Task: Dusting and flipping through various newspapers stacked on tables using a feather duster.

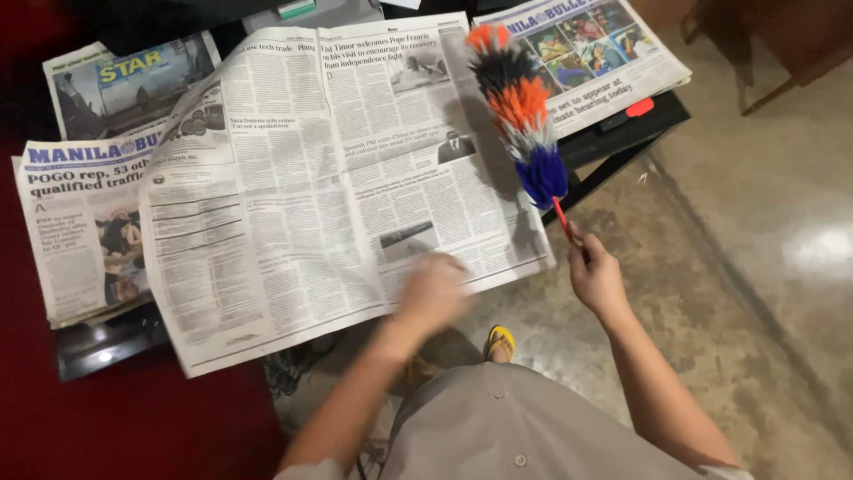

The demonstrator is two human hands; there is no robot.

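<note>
**Feather duster over the open newspaper**

Orange, black and blue feathers of the duster (520, 107) are seen in the upper centre-right, above the open newspaper (338, 178). Its long axis runs up-left from the right hand (593, 274), whose fingers are closed round the red handle. The left hand (434, 293) lies on the paper's lower edge, blurred; finger spread cannot be told. Table (622, 142) mostly hidden.

polished concrete floor (764, 293), red carpet (133, 427), dark low table (622, 142).
</note>
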